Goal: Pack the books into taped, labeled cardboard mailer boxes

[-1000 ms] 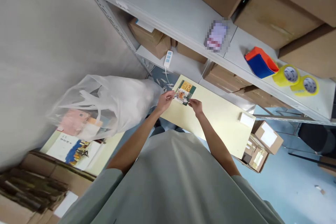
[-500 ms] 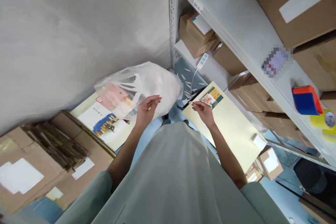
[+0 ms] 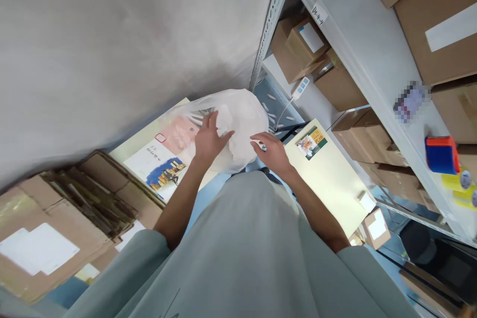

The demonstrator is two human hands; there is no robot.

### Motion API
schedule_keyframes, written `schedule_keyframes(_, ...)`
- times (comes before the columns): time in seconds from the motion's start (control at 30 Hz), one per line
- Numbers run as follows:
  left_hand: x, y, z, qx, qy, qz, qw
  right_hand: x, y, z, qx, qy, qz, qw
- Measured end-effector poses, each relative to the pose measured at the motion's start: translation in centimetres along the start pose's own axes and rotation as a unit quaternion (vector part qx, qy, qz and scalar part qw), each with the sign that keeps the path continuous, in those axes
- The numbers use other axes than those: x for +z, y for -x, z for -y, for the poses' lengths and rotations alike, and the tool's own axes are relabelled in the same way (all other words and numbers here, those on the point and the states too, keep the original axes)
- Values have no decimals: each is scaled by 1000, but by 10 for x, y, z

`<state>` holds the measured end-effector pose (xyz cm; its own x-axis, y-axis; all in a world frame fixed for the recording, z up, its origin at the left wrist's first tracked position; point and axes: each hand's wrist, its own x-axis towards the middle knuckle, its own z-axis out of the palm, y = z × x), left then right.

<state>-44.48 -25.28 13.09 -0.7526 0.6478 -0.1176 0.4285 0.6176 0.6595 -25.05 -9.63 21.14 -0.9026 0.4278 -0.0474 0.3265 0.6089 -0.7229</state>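
My left hand (image 3: 208, 138) lies on the white translucent plastic bag (image 3: 238, 114), fingers spread over its top. On the bag's right side rests my right hand (image 3: 269, 151), fingers stretched toward it and holding nothing. The bag sits on a pale yellow table and partly covers a pink booklet (image 3: 175, 134). A small green and yellow booklet (image 3: 312, 141) lies alone on the second pale yellow table (image 3: 328, 184), to the right of my right hand.
A white booklet with a blue picture (image 3: 158, 169) lies beside the bag. Flattened cardboard (image 3: 85, 203) is stacked at the left. Grey metal shelving (image 3: 368, 74) with cardboard boxes runs along the right, with a power strip (image 3: 300, 88), an orange-blue object (image 3: 441, 153) and yellow tape rolls.
Both hands let go of the small green booklet, left it on the right table and moved left onto the plastic bag. The view turned left.
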Motion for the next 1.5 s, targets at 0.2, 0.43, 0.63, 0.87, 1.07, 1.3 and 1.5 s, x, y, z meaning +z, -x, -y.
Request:
schedule_keyframes(0.2, 13, -21, 18, 10, -125, 134, 983, 27, -15, -12, -23, 259, 121, 958)
schedule_keyframes(0.43, 21, 0, 34, 59, -169, 254, 950, 24, -13, -44, 0, 279, 83, 957)
schedule_keyframes(0.63, 18, 16, 37, 73, -125, 239, 960, 16, -13, -60, 26, 209, 54, 976)
schedule_keyframes(0.87, -6, 27, 29, 120, -66, 215, 967, 16, -15, -46, 7, 200, 6, 980)
schedule_keyframes(1.07, -12, 32, 18, 118, -39, 217, 968, 6, -10, -39, 17, 188, -31, 982)
schedule_keyframes(1.3, -15, 40, 19, 123, -31, 234, 964, 7, 1, -40, 4, 196, -52, 979)
schedule_keyframes(1.5, -30, 43, 7, 84, -19, 138, 987, 11, 4, -21, 12, 196, -40, 980)
